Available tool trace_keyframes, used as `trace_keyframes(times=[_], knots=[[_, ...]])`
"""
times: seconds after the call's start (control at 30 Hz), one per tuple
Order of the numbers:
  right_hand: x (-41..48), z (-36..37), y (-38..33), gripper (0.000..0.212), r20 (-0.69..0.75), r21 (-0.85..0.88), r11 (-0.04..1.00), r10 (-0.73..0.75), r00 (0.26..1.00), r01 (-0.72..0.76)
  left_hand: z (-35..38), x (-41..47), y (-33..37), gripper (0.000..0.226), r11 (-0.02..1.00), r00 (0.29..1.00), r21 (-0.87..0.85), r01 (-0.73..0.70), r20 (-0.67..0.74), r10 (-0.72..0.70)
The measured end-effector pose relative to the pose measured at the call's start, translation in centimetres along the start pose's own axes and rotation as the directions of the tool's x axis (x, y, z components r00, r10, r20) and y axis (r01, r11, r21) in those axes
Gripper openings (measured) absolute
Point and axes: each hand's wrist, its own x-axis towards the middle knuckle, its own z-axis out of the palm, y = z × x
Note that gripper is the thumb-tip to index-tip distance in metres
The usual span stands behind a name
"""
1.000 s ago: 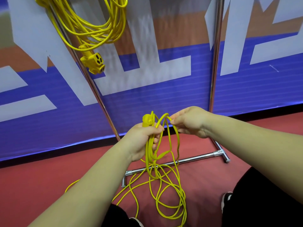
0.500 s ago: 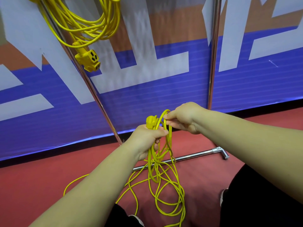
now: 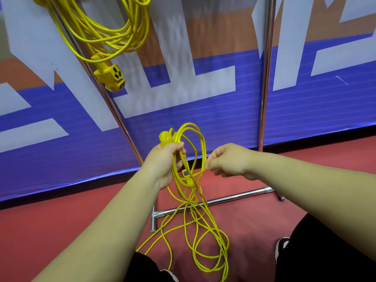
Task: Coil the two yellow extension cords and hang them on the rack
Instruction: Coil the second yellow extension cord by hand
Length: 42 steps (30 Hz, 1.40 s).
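While the hung cord (image 3: 114, 35) sits coiled at the top of the rack (image 3: 265, 78), its socket (image 3: 110, 77) dangling by the left pole, the second cord (image 3: 174, 171) is in hand.

- Left hand (image 3: 164, 159): fingers closed round several gathered loops, plug (image 3: 164, 136) standing above the fist.
- Right hand (image 3: 227, 161): just beside the left, fingers curled, tips pinching the outermost strand of the top loop.
- Remainder of second cord: loose tangled loops trailing to the red floor (image 3: 61, 220), crossing the base bar (image 3: 234, 197), between the person's dark-clad legs (image 3: 325, 251).
- Behind: blue, white and orange banner (image 3: 183, 119).
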Motion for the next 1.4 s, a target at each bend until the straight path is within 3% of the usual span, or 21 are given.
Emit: trace_keyframes(times=[0.27,0.53,0.73,0.83,0.97,1.17,1.4], knots=[[0.7,2.0,0.9,0.028,0.050,-0.134,0.981,-0.133,0.990,0.139,-0.6,-0.6,2.5,0.019,0.939,0.994,-0.334,-0.082,0.037,0.100],[1.9,3.9,2.1,0.021,0.128,-0.222,0.961,-0.140,0.982,0.166,-0.8,-1.2,3.5,0.025,0.851,0.987,-0.506,-0.139,0.000,0.161],[2.2,4.4,2.3,0.020,0.135,-0.156,0.966,-0.188,0.973,0.208,-1.8,-0.5,3.7,0.025,0.776,0.986,-0.610,-0.159,-0.057,0.157],[2.5,4.9,2.6,0.033,0.163,-0.173,0.963,-0.180,0.970,0.208,-1.8,-0.4,3.9,0.023,0.749,0.988,-0.645,-0.149,-0.064,0.141],[2.7,4.8,2.7,0.011,0.176,-0.113,0.964,-0.218,0.960,0.239,-2.3,-0.5,4.3,0.026,0.722,0.988,-0.676,-0.147,-0.069,0.137],[1.7,2.5,1.4,0.014,0.261,-0.052,0.960,-0.254,0.931,0.276,-4.9,0.0,5.1,0.030,0.740,0.987,-0.652,-0.163,-0.120,0.111],[1.3,1.0,0.6,0.016,0.437,-0.048,0.985,-0.127,0.890,0.164,-7.0,1.5,5.3,0.029,0.759,0.979,-0.624,-0.187,-0.186,0.088]])
